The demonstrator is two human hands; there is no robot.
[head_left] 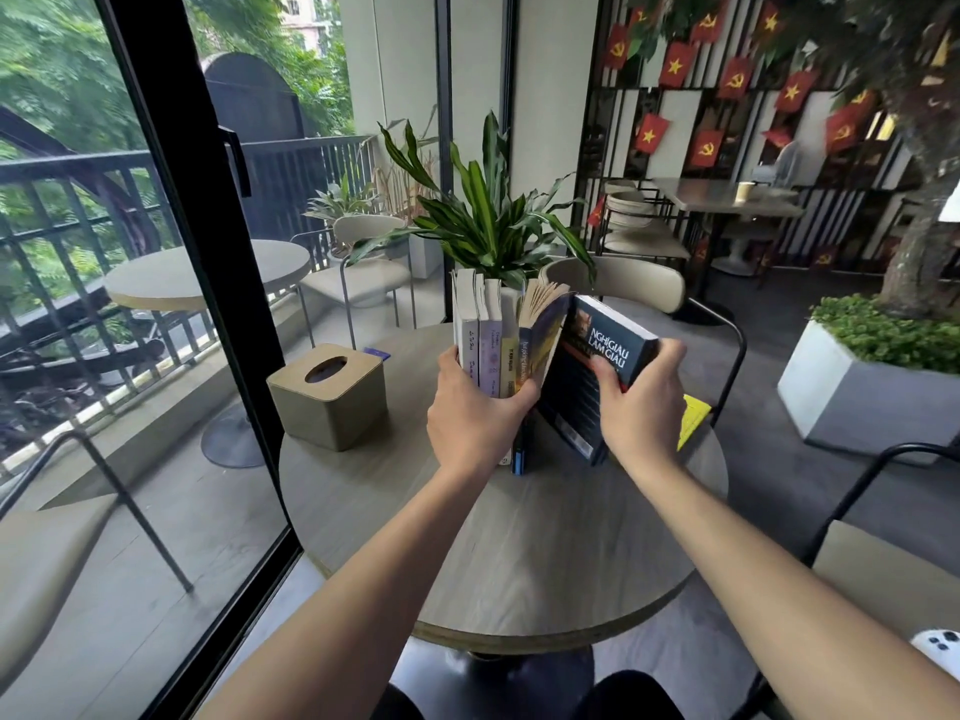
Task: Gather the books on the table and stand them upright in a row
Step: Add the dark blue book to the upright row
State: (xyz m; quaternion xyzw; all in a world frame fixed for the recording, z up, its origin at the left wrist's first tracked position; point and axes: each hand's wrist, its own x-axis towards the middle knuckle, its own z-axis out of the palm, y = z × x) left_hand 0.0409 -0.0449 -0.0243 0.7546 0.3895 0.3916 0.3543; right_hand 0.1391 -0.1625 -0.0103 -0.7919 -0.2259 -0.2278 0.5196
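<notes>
Books upright between both hands.

Café: round tables, matching chairs, tissue box, balcony seating.

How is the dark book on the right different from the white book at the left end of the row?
The dark book leans, gripped by the right hand; the white book stands straight, steadied by the left hand. The dark book's cover faces the camera; the white book shows its spine. Both sit on the round table.
</notes>
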